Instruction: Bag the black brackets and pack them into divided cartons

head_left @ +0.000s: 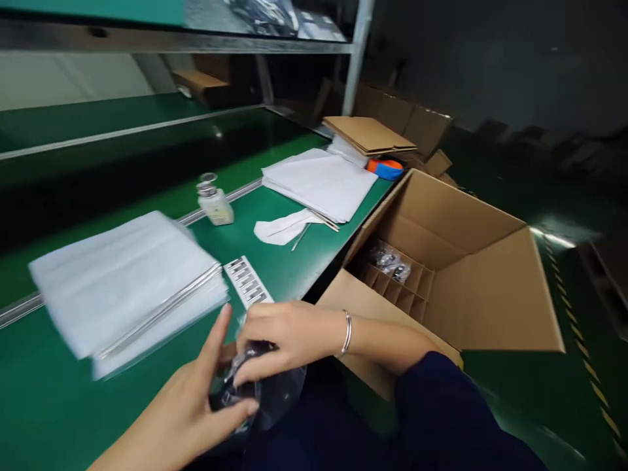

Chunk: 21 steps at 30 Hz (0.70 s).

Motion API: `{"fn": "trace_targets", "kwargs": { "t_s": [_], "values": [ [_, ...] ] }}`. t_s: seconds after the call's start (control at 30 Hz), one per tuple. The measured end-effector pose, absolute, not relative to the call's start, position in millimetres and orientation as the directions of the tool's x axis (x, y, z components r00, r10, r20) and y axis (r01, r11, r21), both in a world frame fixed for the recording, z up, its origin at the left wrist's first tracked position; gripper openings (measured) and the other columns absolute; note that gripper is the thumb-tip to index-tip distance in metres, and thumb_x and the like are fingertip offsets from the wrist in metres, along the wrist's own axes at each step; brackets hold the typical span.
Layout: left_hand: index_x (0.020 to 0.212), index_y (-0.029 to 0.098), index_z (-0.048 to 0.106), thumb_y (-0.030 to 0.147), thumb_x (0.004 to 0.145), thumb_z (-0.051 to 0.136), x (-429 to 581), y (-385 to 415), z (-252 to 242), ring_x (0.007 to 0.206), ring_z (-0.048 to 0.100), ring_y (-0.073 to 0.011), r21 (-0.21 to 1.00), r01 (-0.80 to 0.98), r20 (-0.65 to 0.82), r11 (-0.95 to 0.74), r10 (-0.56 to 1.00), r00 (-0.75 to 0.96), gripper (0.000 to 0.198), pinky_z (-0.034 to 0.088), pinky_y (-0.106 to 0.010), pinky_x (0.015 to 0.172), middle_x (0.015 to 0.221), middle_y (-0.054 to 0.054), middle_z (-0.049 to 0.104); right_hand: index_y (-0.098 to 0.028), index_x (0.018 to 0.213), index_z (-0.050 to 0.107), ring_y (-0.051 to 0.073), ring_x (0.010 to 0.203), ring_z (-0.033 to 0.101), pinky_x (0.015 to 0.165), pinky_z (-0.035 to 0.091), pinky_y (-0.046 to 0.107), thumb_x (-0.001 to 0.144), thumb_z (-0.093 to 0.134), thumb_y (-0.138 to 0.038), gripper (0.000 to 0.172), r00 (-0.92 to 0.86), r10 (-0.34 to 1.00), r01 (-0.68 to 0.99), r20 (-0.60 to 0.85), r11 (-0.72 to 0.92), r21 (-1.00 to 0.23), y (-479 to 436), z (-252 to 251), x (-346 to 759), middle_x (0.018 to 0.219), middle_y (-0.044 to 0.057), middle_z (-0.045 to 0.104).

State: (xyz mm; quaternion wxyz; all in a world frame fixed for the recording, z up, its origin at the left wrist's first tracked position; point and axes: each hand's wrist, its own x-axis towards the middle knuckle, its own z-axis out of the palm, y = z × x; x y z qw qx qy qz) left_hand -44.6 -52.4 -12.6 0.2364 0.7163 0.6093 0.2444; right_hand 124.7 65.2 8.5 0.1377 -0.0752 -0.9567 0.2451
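Nearest my remote lens, the bare left hand (pixel 193 402) spreads thumb and forefinger beside a black object in clear plastic (pixel 245 391), which is between both hands near the edge of the green tabletop (pixel 39 405). The right hand (pixel 282 330), wearing a silver bangle (pixel 347 332), curls over it; I cannot tell whether it pinches. Beyond, I see a white label sheet with black print (pixel 248 282); rightward, an open brown cardboard box (pixel 495 294).

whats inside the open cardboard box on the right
Inside the box, cardboard dividers form compartments, and dark items in clear plastic sit toward its far left. The near flap and dividers cover the floor and anything lower down.
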Motion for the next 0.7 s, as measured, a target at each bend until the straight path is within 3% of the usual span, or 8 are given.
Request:
{"fn": "trace_targets", "kwargs": {
  "t_s": [0.07,0.17,0.27,0.3,0.37,0.47,0.57,0.7],
  "values": [
    [0.155,0.027,-0.006,0.039,0.087,0.052,-22,-46,-10,0.089,0.072,-0.0235,0.572,0.747,0.168,-0.340,0.939,0.299,0.090,0.058,-0.029,0.072,0.108,-0.004,0.073,-0.016,0.093,0.062,0.011,0.082,0.063,0.072,0.049,0.018,0.090,0.057,-0.049,0.033,-0.964,0.177,0.040,0.199,0.835,-0.548,73,4,153,0.089,0.003,0.067],
    [0.155,0.028,-0.005,0.036,0.093,0.048,6,-33,-4,0.092,0.071,-0.0223,0.495,0.682,0.274,-0.538,0.842,0.466,0.082,0.058,-0.030,0.077,0.113,-0.006,0.072,-0.019,0.089,0.061,0.011,0.073,0.064,0.065,0.046,0.019,0.090,0.055,-0.048,0.030,-0.940,0.237,0.080,0.246,0.853,-0.516,69,2,208,0.079,0.001,0.069],
    [0.154,0.037,0.001,0.037,0.094,0.047,14,-19,-2,0.117,0.062,-0.0260,0.476,0.648,0.350,-0.595,0.804,0.481,0.075,0.053,-0.041,0.095,0.137,-0.006,0.058,-0.020,0.083,0.063,0.010,0.063,0.062,0.060,0.045,0.020,0.095,0.046,-0.043,0.031,-0.804,0.472,0.267,0.361,0.830,-0.490,66,17,281,0.069,0.000,0.067],
    [0.153,0.041,0.006,0.039,0.093,0.049,11,-15,-4,0.122,0.058,-0.0274,0.488,0.660,0.343,-0.572,0.820,0.457,0.074,0.052,-0.043,0.098,0.142,-0.004,0.053,-0.020,0.082,0.064,0.010,0.061,0.061,0.059,0.045,0.020,0.095,0.045,-0.039,0.030,-0.679,0.626,0.409,0.383,0.757,-0.510,69,25,309,0.069,0.000,0.068],
    [0.151,0.043,0.020,0.041,0.090,0.052,1,-9,-14,0.122,0.059,-0.0276,0.538,0.706,0.266,-0.461,0.887,0.377,0.068,0.054,-0.040,0.096,0.142,-0.001,0.054,-0.020,0.081,0.065,0.013,0.062,0.061,0.058,0.044,0.022,0.092,0.049,-0.038,0.027,-0.211,0.891,0.740,0.403,0.415,-0.530,83,35,365,0.071,0.000,0.068],
    [0.138,0.040,0.048,0.039,0.089,0.051,-13,-5,-37,0.111,0.066,-0.0244,0.603,0.732,0.123,-0.316,0.944,0.306,0.048,0.059,-0.030,0.085,0.131,0.002,0.063,-0.018,0.082,0.067,0.020,0.074,0.063,0.064,0.044,0.026,0.088,0.051,-0.039,0.027,0.321,0.865,0.893,0.385,-0.140,-0.428,125,22,429,0.077,0.006,0.070],
    [0.123,0.037,0.063,0.040,0.087,0.053,-26,-8,-57,0.105,0.069,-0.0232,0.643,0.722,0.048,-0.257,0.954,0.297,0.037,0.059,-0.027,0.083,0.122,0.003,0.068,-0.014,0.100,0.068,0.025,0.090,0.064,0.071,0.042,0.029,0.090,0.048,-0.036,0.032,0.516,0.845,0.856,0.140,-0.502,-0.127,175,-27,457,0.097,0.016,0.071],
    [0.114,0.044,0.066,0.046,0.084,0.055,-49,-22,-74,0.101,0.071,-0.0235,0.681,0.727,-0.009,-0.084,0.992,0.123,0.032,0.061,-0.028,0.079,0.114,0.008,0.071,-0.008,0.109,0.066,0.026,0.095,0.065,0.071,0.040,0.029,0.093,0.045,-0.032,0.036,0.548,0.836,0.835,-0.020,-0.548,-0.044,212,-93,464,0.102,0.022,0.070]
  ]
}}
